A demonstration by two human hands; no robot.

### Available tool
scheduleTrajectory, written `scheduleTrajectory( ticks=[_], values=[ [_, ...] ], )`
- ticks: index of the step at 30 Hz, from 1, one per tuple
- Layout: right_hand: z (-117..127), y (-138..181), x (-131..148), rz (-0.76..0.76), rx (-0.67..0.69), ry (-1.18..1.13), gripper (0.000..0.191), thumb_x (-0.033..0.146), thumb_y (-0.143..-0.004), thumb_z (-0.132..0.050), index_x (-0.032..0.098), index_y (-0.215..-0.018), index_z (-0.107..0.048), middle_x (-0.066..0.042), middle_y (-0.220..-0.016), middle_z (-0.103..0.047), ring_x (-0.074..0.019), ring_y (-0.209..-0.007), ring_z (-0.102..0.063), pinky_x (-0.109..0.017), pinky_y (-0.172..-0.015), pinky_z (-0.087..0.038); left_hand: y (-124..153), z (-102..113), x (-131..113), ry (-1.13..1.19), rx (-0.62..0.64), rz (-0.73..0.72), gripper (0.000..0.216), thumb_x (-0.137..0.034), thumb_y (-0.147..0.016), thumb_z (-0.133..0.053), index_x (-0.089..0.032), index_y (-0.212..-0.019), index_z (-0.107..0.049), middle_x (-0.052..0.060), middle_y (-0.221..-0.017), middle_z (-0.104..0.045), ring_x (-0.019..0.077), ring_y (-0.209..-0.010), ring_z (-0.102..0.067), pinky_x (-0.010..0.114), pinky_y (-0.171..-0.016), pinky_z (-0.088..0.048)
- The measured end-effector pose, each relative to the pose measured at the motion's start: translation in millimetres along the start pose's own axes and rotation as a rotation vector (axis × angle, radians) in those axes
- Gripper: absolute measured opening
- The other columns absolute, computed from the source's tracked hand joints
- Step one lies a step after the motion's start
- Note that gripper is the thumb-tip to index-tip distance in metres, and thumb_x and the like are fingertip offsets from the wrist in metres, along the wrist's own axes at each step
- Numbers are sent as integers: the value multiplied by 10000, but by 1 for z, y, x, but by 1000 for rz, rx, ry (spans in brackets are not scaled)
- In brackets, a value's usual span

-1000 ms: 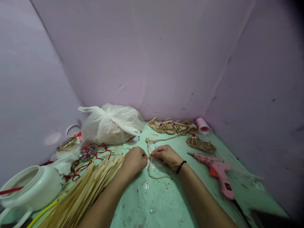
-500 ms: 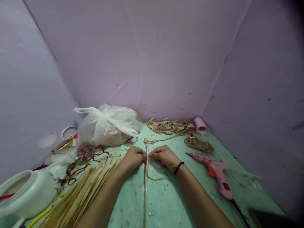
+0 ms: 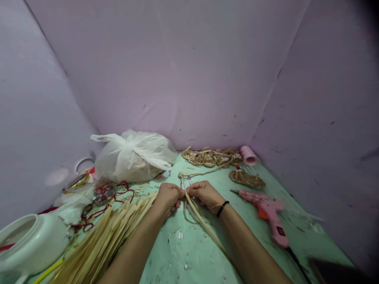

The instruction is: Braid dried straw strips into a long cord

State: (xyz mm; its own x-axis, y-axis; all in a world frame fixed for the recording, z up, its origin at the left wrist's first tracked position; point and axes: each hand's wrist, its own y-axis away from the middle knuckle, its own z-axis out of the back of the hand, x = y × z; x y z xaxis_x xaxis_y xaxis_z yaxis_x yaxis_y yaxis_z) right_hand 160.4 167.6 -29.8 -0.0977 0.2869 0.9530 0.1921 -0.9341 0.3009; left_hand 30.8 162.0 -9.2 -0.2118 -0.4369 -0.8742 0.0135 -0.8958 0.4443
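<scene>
Head | pale strand (image 3: 207, 229) at fingers (image 3: 193, 191) | now slants rightward; earlier ran straight

Lighting dim and diffuse; definition soft.
Pale glare patch on the left-hand wall (image 3: 29, 118); soft shadow on the tabletop (image 3: 166, 252) beside the right forearm (image 3: 248, 240); upper right corner blacked out; outer edges stretched by wide-angle distortion.
</scene>
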Motion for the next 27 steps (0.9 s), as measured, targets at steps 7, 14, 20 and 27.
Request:
scheduleTrajectory(
  ticks=[7,14,20,27],
  values=[
    [1,4,4,-9,75,-32,159,246,-582,-578,101,-615,-635,31,-442,-513,-24,-329,-271,-183,-324,-148,5,-1,-5,153,161,114,70,-83,-680,-483,-117,-618,-485,-10,-439,-511,55,-297,-403,148,-278,-262],
    [5,4,3,-23,157,-82,154,255,-604,-565,106,-618,-603,59,-395,-438,-23,-318,-225,-183,-326,-114,3,-1,-2,24,128,105,194,-143,-702,-491,-105,-512,-481,6,-403,-480,71,-296,-406,181,-294,-304],
    [5,4,5,-73,107,-101,114,216,-583,-607,110,-615,-583,77,-359,-391,-20,-314,-210,-187,-346,-103,0,7,1,-1,152,44,161,-199,-584,-542,-152,-493,-419,-46,-368,-398,32,-281,-285,160,-293,-136],
    [4,6,9,-41,75,14,34,136,-573,-602,108,-588,-589,61,-402,-454,-23,-352,-281,-175,-370,-180,0,15,-2,23,293,53,177,-221,-510,-542,-164,-461,-381,-77,-373,-298,11,-297,-191,179,-326,-42]
  ],
)
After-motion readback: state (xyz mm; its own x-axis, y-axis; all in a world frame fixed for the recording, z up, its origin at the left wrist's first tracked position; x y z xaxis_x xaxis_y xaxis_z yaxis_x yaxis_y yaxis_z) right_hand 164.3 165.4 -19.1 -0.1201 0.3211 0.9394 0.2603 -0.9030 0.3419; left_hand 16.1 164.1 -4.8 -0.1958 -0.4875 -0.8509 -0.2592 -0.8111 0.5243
